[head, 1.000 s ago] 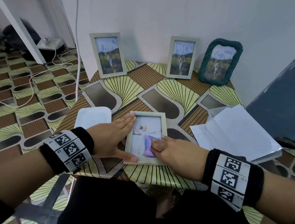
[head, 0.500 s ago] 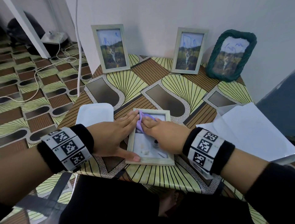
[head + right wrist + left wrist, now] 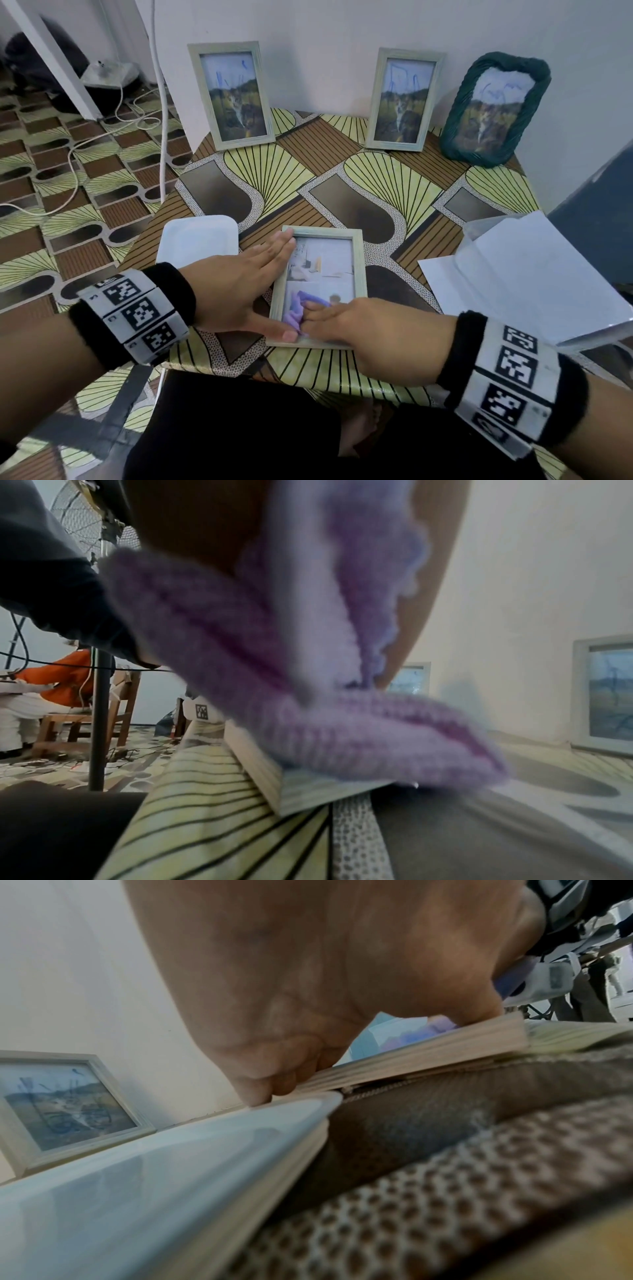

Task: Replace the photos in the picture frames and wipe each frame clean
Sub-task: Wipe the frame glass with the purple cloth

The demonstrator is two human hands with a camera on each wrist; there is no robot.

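The right hand (image 3: 359, 337) with the purple cloth (image 3: 297, 311) is back at the near end of the flat frame (image 3: 320, 287), at its lower left corner. Half a second ago it pressed the cloth near the frame's far left corner, close to the left fingertips; a second ago it was low on the glass, about where it is now. The cloth now lies just beside the left thumb, and the upper part of the photo shows uncovered. The right wrist has drawn back toward the body, off the glass, over the desk (image 3: 394, 178) edge.
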